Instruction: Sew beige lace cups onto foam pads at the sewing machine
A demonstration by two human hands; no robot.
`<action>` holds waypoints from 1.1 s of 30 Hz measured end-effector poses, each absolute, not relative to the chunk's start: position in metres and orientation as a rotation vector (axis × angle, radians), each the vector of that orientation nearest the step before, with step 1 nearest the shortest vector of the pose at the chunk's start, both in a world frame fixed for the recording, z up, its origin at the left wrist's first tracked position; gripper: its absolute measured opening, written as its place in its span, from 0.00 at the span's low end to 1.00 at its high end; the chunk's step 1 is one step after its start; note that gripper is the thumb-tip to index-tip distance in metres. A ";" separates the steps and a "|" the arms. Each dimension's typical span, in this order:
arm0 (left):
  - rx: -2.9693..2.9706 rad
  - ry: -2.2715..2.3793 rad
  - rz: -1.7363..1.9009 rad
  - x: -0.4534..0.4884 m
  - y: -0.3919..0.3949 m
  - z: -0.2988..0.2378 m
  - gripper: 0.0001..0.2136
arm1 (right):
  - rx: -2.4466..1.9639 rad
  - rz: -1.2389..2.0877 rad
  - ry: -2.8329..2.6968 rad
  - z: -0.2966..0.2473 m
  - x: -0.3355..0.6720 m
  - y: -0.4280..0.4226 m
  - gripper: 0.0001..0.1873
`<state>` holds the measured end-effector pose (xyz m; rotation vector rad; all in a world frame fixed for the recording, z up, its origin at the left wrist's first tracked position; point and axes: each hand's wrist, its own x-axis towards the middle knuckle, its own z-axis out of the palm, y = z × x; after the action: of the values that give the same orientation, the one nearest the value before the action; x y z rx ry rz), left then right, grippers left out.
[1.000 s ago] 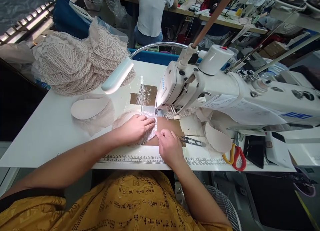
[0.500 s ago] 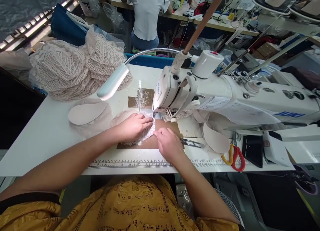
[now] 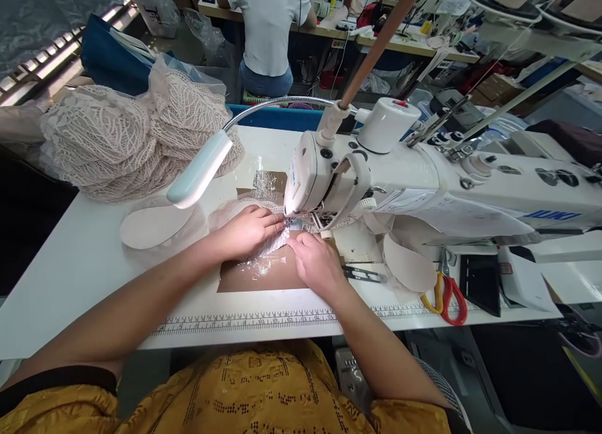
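Observation:
A pale lace fabric piece (image 3: 269, 251) lies under the head of a white sewing machine (image 3: 303, 170). My left hand (image 3: 249, 232) rests flat on the lace, fingers stretched toward the needle area and fingertips just left of the presser foot. On the near side of the foot, my right hand (image 3: 316, 261) pinches the lace's edge between thumb and curled fingers. More lace shows behind and right of the foot. Beneath the work, brown tape (image 3: 254, 277) covers part of the table. The needle itself is hard to make out.
A lace stack (image 3: 108, 133) fills the back left, near a lamp (image 3: 200, 170). Pale oval pieces (image 3: 157, 227) lie left and right. Thread snips (image 3: 362, 275), scissors (image 3: 454, 301) and a phone (image 3: 480, 283) sit to the right. A ruler strip (image 3: 244, 322) runs along the front; another person (image 3: 266, 32) sits beyond.
The lace has shifted slightly in toward the needle, uncovering more brown tape in front. Both hands have moved a little closer to the presser foot. The camera view has tilted slightly.

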<state>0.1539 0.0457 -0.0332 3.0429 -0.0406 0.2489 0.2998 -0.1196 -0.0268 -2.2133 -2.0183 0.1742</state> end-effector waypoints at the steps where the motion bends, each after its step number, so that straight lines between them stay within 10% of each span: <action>1: 3.028 -0.051 0.267 0.152 0.043 -0.033 0.19 | -2.208 0.164 -2.028 -0.028 0.300 -0.120 0.20; 33: 2.967 0.034 0.398 0.161 0.060 -0.044 0.18 | -2.123 0.152 -1.839 -0.041 0.307 -0.113 0.23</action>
<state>0.1607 0.0597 -0.0438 2.9667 0.0339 0.3978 0.3074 -0.1127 -0.0408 -2.1226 -1.8387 0.1516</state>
